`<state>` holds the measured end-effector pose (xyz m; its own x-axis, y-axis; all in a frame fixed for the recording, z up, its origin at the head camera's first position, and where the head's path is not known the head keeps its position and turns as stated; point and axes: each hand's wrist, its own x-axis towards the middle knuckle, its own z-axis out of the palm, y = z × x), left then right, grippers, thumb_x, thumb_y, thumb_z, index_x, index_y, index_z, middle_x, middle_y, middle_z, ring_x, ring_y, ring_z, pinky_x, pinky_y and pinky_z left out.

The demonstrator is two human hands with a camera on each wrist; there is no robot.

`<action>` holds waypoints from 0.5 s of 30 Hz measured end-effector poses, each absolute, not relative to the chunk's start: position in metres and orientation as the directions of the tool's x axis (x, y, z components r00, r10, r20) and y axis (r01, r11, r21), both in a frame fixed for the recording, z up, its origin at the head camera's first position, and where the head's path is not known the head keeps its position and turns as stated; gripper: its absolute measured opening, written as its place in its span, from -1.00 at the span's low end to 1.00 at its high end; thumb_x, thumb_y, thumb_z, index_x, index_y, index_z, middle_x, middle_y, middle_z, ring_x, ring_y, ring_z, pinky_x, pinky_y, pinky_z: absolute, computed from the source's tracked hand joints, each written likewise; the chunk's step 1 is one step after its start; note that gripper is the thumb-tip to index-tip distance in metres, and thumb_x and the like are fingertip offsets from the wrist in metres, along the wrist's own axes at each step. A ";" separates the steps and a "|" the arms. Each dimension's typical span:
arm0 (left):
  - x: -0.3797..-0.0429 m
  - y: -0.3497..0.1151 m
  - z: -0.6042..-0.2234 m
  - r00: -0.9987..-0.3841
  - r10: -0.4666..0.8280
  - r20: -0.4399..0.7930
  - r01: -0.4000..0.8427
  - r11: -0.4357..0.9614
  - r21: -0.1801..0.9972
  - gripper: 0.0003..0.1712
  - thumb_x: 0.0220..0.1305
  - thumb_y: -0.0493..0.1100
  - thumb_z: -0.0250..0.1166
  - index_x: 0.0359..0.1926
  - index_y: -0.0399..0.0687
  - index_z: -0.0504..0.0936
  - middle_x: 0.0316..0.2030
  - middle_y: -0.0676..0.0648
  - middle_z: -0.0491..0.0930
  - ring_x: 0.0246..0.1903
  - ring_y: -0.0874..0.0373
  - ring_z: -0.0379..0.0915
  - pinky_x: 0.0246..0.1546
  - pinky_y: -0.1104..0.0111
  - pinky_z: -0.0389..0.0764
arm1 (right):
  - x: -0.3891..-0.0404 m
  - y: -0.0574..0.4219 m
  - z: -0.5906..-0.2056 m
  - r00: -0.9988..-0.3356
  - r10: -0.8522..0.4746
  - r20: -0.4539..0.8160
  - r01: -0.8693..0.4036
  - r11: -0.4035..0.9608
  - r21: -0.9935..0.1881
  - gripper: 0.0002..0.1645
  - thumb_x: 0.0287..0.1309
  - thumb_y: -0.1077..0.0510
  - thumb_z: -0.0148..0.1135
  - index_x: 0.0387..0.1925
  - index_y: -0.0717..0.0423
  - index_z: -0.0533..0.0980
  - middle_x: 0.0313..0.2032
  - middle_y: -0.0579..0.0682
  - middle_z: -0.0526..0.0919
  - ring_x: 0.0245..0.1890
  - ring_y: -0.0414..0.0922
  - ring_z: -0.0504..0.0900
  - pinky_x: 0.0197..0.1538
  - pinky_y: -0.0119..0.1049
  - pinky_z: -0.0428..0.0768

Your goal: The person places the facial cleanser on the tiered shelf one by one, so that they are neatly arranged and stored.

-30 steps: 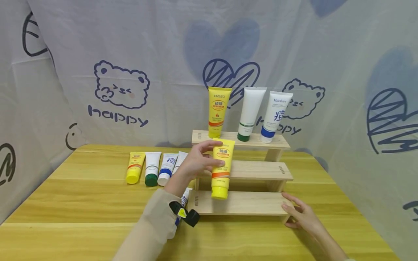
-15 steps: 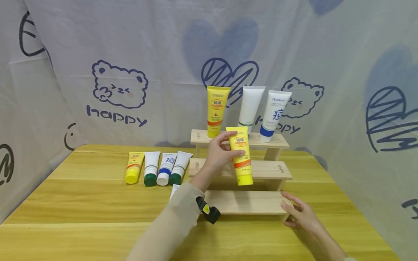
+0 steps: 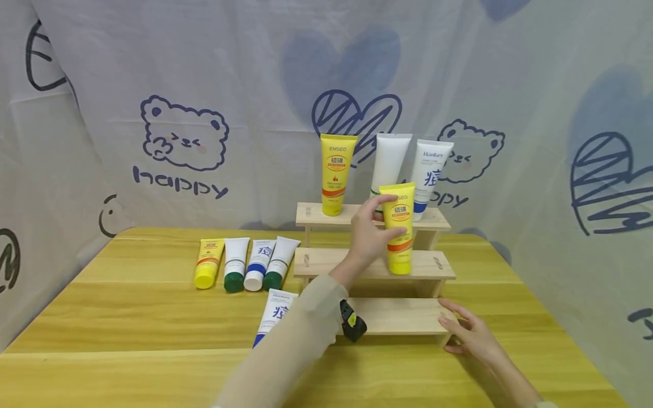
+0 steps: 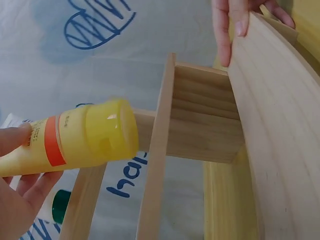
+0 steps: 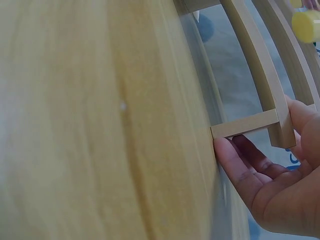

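My left hand (image 3: 371, 229) pinches a yellow squeeze tube (image 3: 399, 241) between thumb and fingers, its cap pointing down. In the left wrist view, the tube's yellow cap (image 4: 112, 130) is a short way off the middle board of the three-tier wooden stand (image 3: 321, 260). My right hand (image 3: 474, 334) grips the right end of the stand's lowest tier, thumb on the board and fingers by the leg (image 5: 245, 125). Along the top tier stand a yellow tube (image 3: 336, 175), a white tube with a green cap (image 3: 390, 158), partly hidden, and a white tube with a blue band (image 3: 431, 170).
Left of the stand, a yellow tube (image 3: 208, 263), two white green-capped tubes and a white-capped tube (image 3: 260, 263) lie in a row on the wooden table (image 3: 127, 328). Nearer, another white tube (image 3: 275, 310) is partly covered by my left sleeve. A printed curtain (image 3: 265, 102) hangs behind.
My left hand has carried the yellow tube rightward and up, from the stand's left half to the right part of the middle tier. My right hand keeps its place on the lowest tier.
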<state>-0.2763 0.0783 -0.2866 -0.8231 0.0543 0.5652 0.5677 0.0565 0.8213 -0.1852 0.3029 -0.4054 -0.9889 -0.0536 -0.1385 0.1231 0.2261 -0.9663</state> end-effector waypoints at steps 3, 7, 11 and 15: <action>-0.276 0.085 -0.286 -0.783 0.076 0.618 0.621 0.048 0.782 -0.43 -0.16 -0.45 0.39 -0.02 -0.15 0.49 -0.15 -0.08 0.46 -0.39 0.13 0.40 -0.41 0.49 0.53 | -0.185 0.303 -0.406 -0.989 -0.055 -0.137 0.122 0.216 -0.969 -0.34 0.18 0.08 0.10 0.26 0.16 0.15 0.18 0.37 0.10 -0.24 -0.11 0.48 -0.30 -0.13 0.58; -0.276 0.092 -0.287 -0.753 0.100 0.650 0.656 0.038 0.754 -0.47 -0.13 -0.46 0.37 -0.04 -0.17 0.48 -0.10 -0.08 0.43 -0.34 0.12 0.38 -0.38 0.46 0.54 | -0.185 0.304 -0.406 -0.989 -0.057 -0.133 0.119 0.210 -0.970 -0.35 0.18 0.08 0.10 0.26 0.16 0.16 0.17 0.37 0.12 -0.23 -0.12 0.48 -0.29 -0.12 0.58; -0.277 0.095 -0.291 -0.732 0.120 0.671 0.680 0.065 0.730 -0.50 -0.12 -0.47 0.35 -0.06 -0.18 0.49 -0.04 -0.08 0.41 -0.28 0.16 0.36 -0.36 0.48 0.54 | -0.186 0.304 -0.406 -0.989 -0.062 -0.131 0.115 0.216 -0.970 -0.33 0.18 0.08 0.10 0.27 0.19 0.13 0.18 0.36 0.10 -0.21 -0.14 0.46 -0.30 -0.12 0.58; -0.279 0.096 -0.297 -0.696 0.140 0.705 0.717 0.080 0.692 -0.51 -0.13 -0.49 0.34 -0.08 -0.22 0.52 -0.02 -0.13 0.40 -0.17 0.15 0.40 -0.32 0.56 0.50 | -0.186 0.303 -0.406 -0.990 -0.059 -0.130 0.114 0.220 -0.969 -0.33 0.18 0.09 0.10 0.27 0.20 0.13 0.19 0.36 0.10 -0.21 -0.14 0.46 -0.30 -0.13 0.59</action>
